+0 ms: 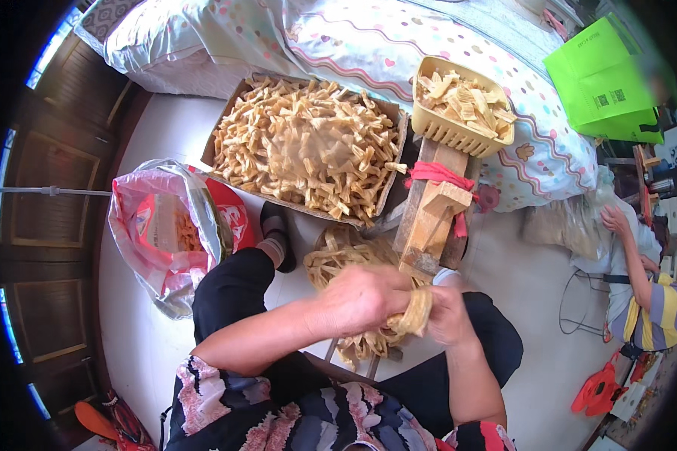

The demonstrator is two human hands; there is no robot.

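Note:
Above my lap, my left hand (363, 301) and my right hand (448, 316) are brought close together. Both are closed on a tan, folded dried strip (414, 313), which bulges out between them. Slight blur covers my left hand, and its fingertips are hidden. Beneath the hands lies a heap of long tan strips (335, 259), partly covered by my arms. Just beyond the hands stands a wooden bench (421, 225) with an upright wooden block and a red cloth (440, 174) tied round it.
A cardboard box (393, 188) piled with short tan bundles stands ahead. A yellow plastic basket (459, 135) of flat pieces rests on the bench's far end. To the left is an open plastic sack (139, 248). A co-worker (639, 286) sits at right, near a green bag (602, 79).

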